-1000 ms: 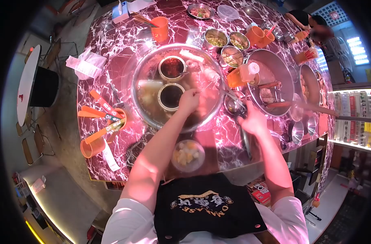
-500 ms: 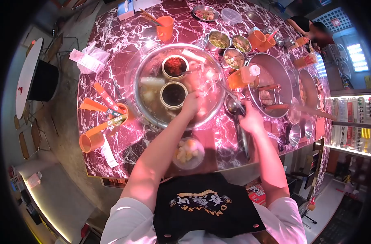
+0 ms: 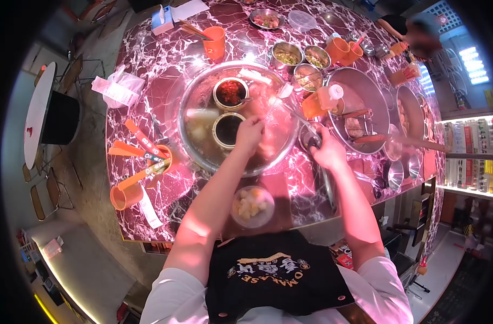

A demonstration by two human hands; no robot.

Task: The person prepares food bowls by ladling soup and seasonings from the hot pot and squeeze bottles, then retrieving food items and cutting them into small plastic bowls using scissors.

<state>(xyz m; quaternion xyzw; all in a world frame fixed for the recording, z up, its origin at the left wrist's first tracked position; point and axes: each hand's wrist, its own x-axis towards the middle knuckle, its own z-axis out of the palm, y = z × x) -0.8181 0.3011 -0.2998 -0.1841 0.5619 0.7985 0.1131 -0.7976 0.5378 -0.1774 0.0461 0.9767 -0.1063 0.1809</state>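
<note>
My left hand is over the wide metal pot, its fingers pinched beside the cup of dark liquid; anything between them is too small to make out. Another cup, holding red chopped sauce, sits behind it in the broth. At the pot's right rim, my right hand grips dark-handled scissors, blades pointing up and left over the broth. A pale piece appears near their tips; whether they touch it is unclear. In front of the pot stands a clear bowl of pale chunks.
Right of the pot are a sauce bottle, a large metal basin and small food bowls. Orange cups with paddles stand left, a plastic bag behind them. Another person is at the far right.
The scissors and my right hand have shifted slightly, and a pale piece now shows near the blade tips. My left hand stays over the pot with its fingers pinched.
</note>
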